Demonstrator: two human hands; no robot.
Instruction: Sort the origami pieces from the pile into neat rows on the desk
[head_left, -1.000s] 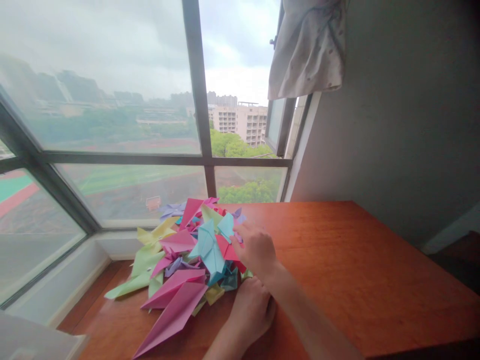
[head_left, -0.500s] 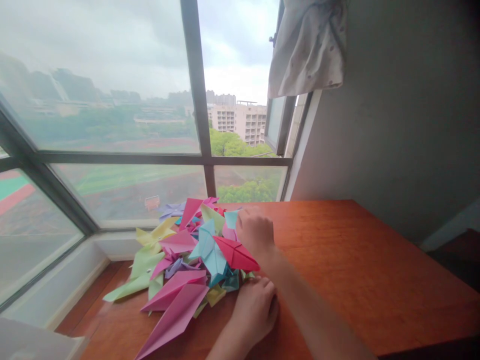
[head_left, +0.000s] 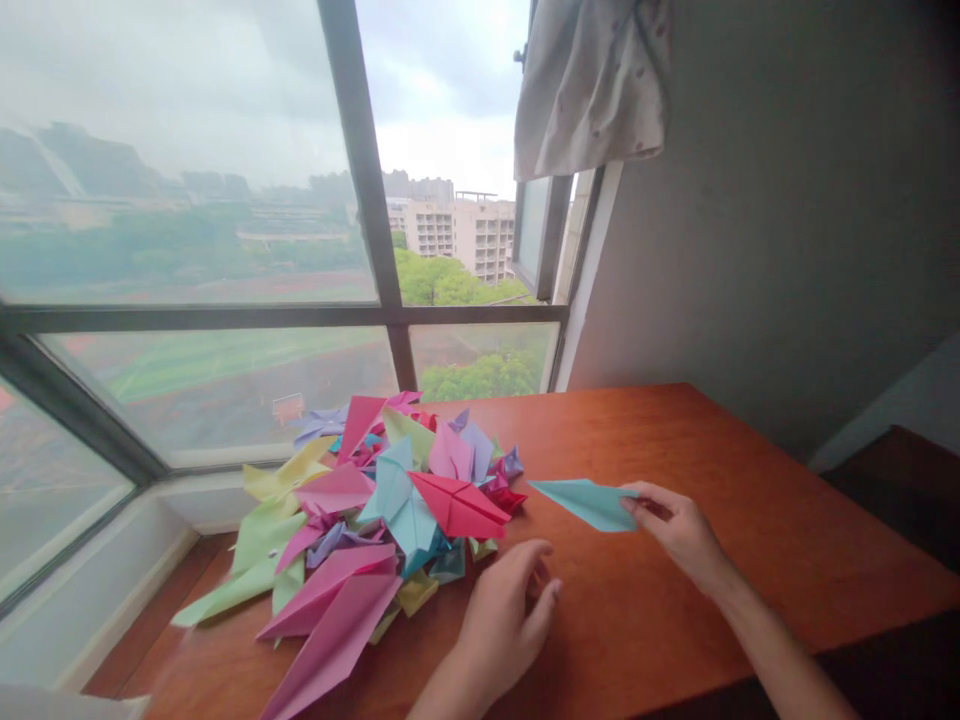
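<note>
My right hand (head_left: 675, 525) pinches the tail of a light blue paper plane (head_left: 589, 501) and holds it just above the wooden table (head_left: 750, 520), to the right of the heap. A pile of coloured paper planes and folded shapes (head_left: 360, 520) lies at the table's left, with a red plane (head_left: 457, 505) on top near its right side. My left hand (head_left: 510, 620) rests on the table beside the pile's near right edge, fingers loosely spread, holding nothing.
A large window (head_left: 225, 250) with dark frames runs along the far and left sides. A grey wall (head_left: 787, 200) stands to the right, with a pale cloth (head_left: 592, 85) hanging at the window's top corner. A white sill (head_left: 112, 590) lies at the left.
My right hand drew a light blue plane out of the pile and carried it to the right. My left hand opened slightly. The view shifted a little to the right.
</note>
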